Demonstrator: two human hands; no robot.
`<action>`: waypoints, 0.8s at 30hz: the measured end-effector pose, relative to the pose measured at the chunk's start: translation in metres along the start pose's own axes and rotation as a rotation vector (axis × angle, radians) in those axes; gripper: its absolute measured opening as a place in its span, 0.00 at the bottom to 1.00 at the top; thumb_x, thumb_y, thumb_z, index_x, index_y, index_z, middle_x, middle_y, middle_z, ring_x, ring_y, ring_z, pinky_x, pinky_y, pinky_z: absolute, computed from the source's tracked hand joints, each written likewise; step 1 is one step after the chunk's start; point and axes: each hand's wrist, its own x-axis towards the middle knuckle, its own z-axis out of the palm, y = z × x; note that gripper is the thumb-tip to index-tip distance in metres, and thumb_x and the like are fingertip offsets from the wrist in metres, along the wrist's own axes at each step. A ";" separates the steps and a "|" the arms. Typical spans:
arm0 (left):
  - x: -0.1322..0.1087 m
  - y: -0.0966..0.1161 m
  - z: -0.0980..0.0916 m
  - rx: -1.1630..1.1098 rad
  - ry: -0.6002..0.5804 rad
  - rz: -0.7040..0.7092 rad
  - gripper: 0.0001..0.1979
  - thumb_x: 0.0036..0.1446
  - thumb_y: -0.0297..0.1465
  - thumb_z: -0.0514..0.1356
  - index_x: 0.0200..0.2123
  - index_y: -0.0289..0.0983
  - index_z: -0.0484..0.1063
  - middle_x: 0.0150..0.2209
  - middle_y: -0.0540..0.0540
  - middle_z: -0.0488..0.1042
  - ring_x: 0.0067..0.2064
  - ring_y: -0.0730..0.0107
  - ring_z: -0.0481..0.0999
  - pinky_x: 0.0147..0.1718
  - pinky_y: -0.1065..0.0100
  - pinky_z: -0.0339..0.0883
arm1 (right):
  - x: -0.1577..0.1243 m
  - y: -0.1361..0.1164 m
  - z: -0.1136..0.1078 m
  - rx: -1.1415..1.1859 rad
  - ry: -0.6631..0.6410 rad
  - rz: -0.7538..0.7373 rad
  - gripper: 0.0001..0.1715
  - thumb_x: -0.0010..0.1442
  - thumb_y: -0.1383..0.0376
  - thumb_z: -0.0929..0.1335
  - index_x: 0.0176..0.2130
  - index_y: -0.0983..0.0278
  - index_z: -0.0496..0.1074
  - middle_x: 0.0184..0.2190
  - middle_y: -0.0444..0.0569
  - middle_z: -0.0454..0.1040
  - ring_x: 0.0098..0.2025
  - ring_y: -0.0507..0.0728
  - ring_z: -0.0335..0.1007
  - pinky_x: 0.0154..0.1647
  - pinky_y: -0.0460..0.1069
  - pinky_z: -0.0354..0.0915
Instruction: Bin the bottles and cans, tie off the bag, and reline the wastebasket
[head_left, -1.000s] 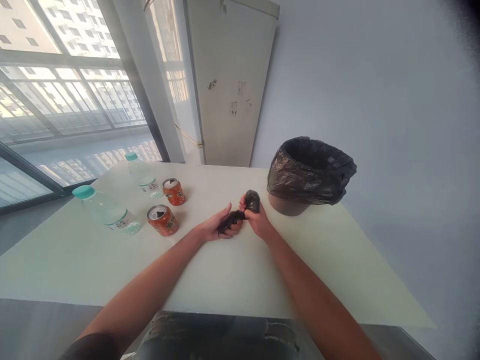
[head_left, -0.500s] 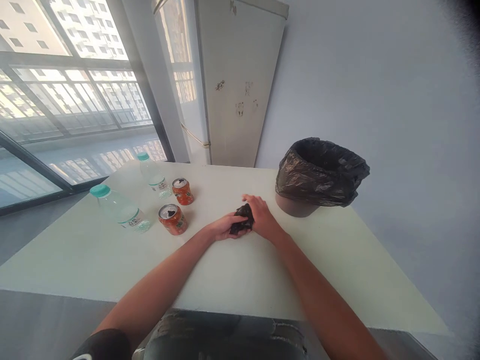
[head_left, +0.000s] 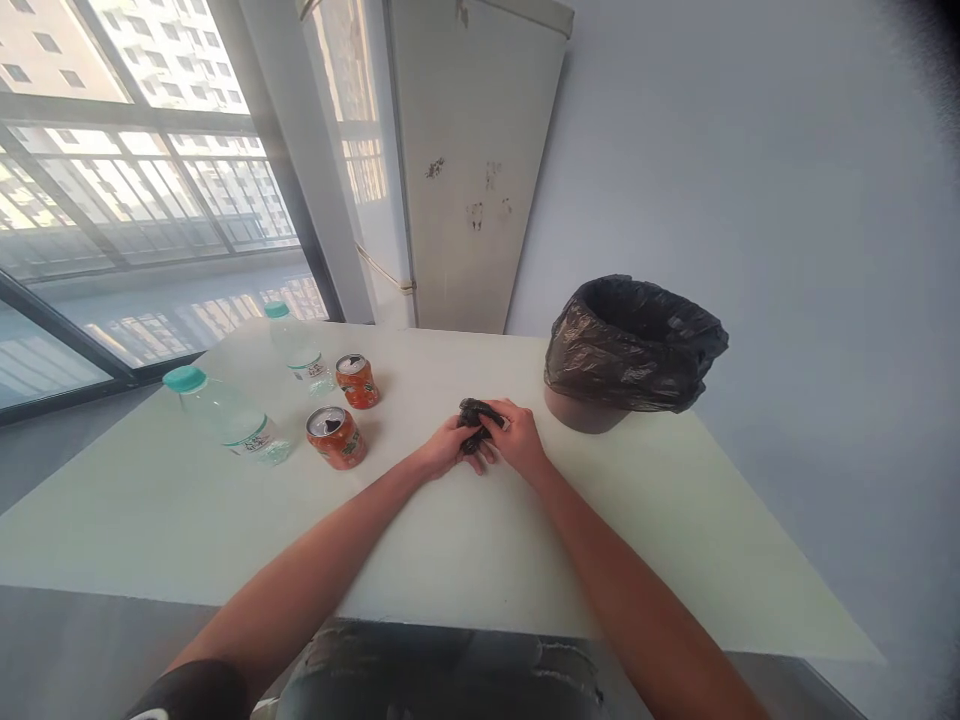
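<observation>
Just above the middle of the white table [head_left: 480,540], both hands meet on a crumpled black plastic bag [head_left: 472,412]. My left hand [head_left: 444,448] grips it from the left, with some fingers showing underneath. From the right, my right hand [head_left: 519,436] pinches the bag between thumb and fingers. To the left stand two orange drink cans, a nearer can [head_left: 337,445] and a farther can [head_left: 358,385], their tops facing up. Right of the hands is a bin [head_left: 581,412] lined with a black bin bag [head_left: 630,360] folded over its rim.
Two clear plastic bottles with green caps, a nearer bottle [head_left: 225,418] and a farther bottle [head_left: 296,345], stand tilted-looking left of the cans. A fridge [head_left: 472,180] is behind the table, beside a large window [head_left: 150,190]. A dark chair [head_left: 442,675] is at the near edge.
My right hand has shifted from covering the bag's side to pinching its top. The bag's shape between my hands has changed. The whole view has shifted slightly.
</observation>
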 end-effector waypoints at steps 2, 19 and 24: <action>0.000 0.002 -0.001 -0.030 -0.021 0.030 0.27 0.62 0.51 0.64 0.45 0.29 0.73 0.36 0.36 0.79 0.33 0.59 0.82 0.23 0.65 0.77 | 0.001 0.002 -0.006 -0.151 0.007 -0.163 0.15 0.66 0.65 0.66 0.48 0.59 0.81 0.43 0.49 0.83 0.45 0.60 0.74 0.52 0.56 0.69; 0.004 0.001 -0.006 0.120 0.059 0.131 0.20 0.55 0.41 0.71 0.39 0.30 0.76 0.29 0.44 0.76 0.26 0.67 0.76 0.25 0.65 0.76 | 0.005 0.010 -0.008 0.150 -0.094 0.086 0.12 0.60 0.58 0.72 0.41 0.60 0.82 0.39 0.48 0.73 0.40 0.55 0.70 0.41 0.51 0.70; 0.002 0.007 -0.005 0.005 -0.055 0.129 0.29 0.60 0.51 0.64 0.49 0.30 0.76 0.47 0.31 0.79 0.45 0.52 0.81 0.38 0.54 0.81 | 0.009 0.020 -0.018 0.124 -0.025 0.006 0.09 0.57 0.66 0.69 0.36 0.60 0.81 0.38 0.47 0.77 0.41 0.57 0.73 0.41 0.51 0.67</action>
